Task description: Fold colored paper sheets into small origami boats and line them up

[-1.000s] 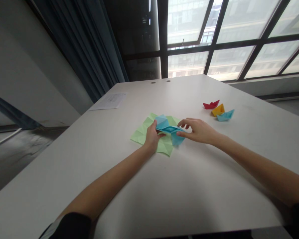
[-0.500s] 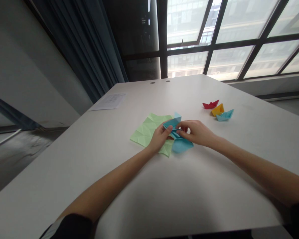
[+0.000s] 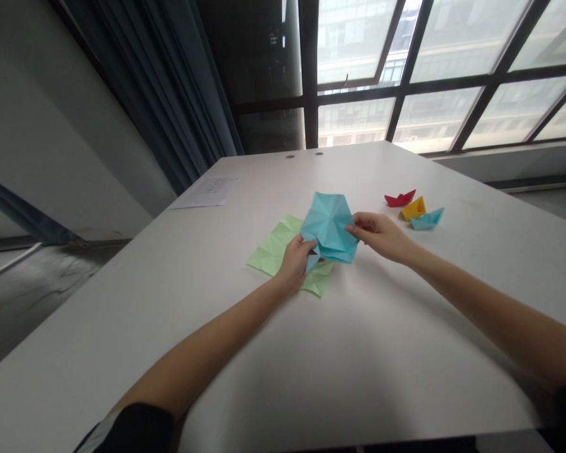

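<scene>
A partly folded sheet of blue origami paper is held up between my hands, its creased face turned toward me and its lower part still doubled over. My left hand pinches its lower left corner, thumb in front. On the right edge, my right hand grips it between thumb and fingers. Beneath and to the left lies a creased light green sheet of paper, flat on the table and partly covered by the blue paper and my left hand.
Three folded paper boats stand to the right: a red one, a yellow one and a blue one. A printed white sheet lies by the left edge of the white table. Windows and a dark blue curtain rise behind.
The blue paper has been opened from a narrow folded form into a broader, upright face. My right hand has shifted slightly right, to its edge; the green sheet and boats stay put.
</scene>
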A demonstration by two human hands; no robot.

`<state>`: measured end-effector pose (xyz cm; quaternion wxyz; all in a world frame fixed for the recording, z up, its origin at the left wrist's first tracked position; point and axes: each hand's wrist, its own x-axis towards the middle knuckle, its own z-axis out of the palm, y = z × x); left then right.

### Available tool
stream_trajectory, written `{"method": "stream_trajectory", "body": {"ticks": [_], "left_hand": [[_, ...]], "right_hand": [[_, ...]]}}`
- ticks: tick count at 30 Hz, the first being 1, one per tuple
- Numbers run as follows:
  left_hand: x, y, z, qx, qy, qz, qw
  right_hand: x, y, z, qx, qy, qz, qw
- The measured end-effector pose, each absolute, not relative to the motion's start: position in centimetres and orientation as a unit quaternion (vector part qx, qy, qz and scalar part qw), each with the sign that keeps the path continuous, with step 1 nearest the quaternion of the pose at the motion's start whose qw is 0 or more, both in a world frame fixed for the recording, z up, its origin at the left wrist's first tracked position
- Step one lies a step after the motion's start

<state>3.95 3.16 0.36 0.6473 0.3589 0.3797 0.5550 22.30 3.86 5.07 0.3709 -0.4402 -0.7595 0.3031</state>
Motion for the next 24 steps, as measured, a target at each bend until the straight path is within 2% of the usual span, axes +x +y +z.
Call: {"method": "stream_trajectory", "body": {"ticks": [7, 11, 14, 19, 24], "left_hand": [[3.3, 3.3, 0.5, 0.314, 0.375, 0.570, 0.661], [3.3, 3.2, 0.6, 0.303, 0.351, 0.582, 0.668], [3.3, 3.2, 0.6, 0.299, 0.339, 0.591, 0.668], [3.4, 3.2, 0.5, 0.305, 0.336, 0.597, 0.661], [3.4, 3.3, 0.3, 0.328, 0.357, 0.598, 0.638]], "right_hand": [[23.4, 5.5, 3.9, -0.462, -0.690, 0.360, 0.425], [23.8, 5.7, 3.2, -0.463, -0.694, 0.330, 0.441], [23.6, 5.5, 3.3, -0.479, -0.717, 0.304, 0.405], [23.1, 5.0, 3.9, -0.488, -0.721, 0.342, 0.354], [22.9, 4.6, 4.0, -0.495, -0.775, 0.249, 0.304]]}}
